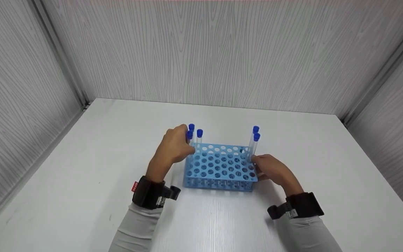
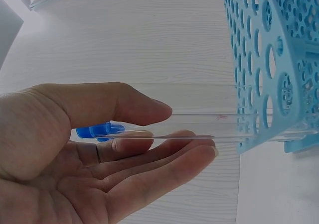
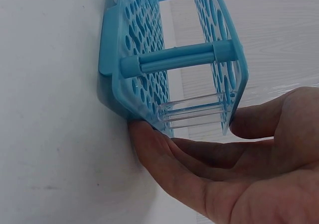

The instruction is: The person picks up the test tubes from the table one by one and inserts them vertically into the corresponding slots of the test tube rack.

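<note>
A light-blue test tube rack (image 1: 220,179) stands on the table, with clear blue-capped test tubes in its two far corners. At its left end my left hand (image 1: 175,143) pinches a test tube (image 2: 224,126) between thumb and fingers. The lower end of this tube passes through the rack's holes in the left wrist view. Another capped tube (image 1: 199,134) stands close beside it. My right hand (image 1: 273,168) grips the rack's right end, thumb at the upper plate and fingers by the base. Just beyond that thumb rise two more tubes (image 1: 255,138).
The white table (image 1: 131,115) meets a wood-grained grey panel (image 1: 215,52) at the back. Similar panels stand on the left (image 1: 19,105) and right. Each wrist wears a black strap (image 1: 149,192) with a small camera arm.
</note>
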Available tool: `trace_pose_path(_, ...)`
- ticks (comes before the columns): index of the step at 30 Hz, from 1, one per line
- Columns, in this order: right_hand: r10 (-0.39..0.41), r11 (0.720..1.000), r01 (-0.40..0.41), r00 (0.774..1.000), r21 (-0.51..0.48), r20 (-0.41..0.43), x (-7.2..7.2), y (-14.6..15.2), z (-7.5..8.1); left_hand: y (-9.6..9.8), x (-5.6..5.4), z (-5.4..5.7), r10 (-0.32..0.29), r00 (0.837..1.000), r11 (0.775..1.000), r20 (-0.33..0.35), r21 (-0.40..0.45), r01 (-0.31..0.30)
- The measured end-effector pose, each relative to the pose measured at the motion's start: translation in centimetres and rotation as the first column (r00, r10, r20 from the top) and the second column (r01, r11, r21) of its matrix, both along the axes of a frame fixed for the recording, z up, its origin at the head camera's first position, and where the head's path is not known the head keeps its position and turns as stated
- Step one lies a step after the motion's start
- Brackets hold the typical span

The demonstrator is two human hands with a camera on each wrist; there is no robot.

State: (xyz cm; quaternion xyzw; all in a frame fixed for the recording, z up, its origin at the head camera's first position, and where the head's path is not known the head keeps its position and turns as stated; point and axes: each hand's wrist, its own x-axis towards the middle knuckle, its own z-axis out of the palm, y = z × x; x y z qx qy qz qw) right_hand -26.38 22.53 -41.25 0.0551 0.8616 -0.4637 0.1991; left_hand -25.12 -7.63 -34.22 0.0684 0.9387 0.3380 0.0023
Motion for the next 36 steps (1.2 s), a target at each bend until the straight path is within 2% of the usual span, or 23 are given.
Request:
trace_pose_path(16, -0.006, 1.000, 0.006, 1.000, -0.003, 0.000, 0.01, 0.07, -0.03, -0.11, -0.09, 0.02, -0.010, 1.000, 1.000, 0.009, 0.007, 0.010)
trace_pose_path(27, 0.001, 1.000, -0.001, 1.000, -0.020, 0.002, 0.12, -0.04, 0.16, -0.33, -0.03, 0.23, -0.017, 0.999, 1.000, 0.050, 0.009, 0.017)
trace_pose_path(36, 0.020, 0.999, -0.020, 1.000, -0.047, -0.001, 0.17, 0.09, 0.20, -0.70, 0.16, 0.22, -0.052, 0.998, 0.999, 0.026, -0.006, 0.052)
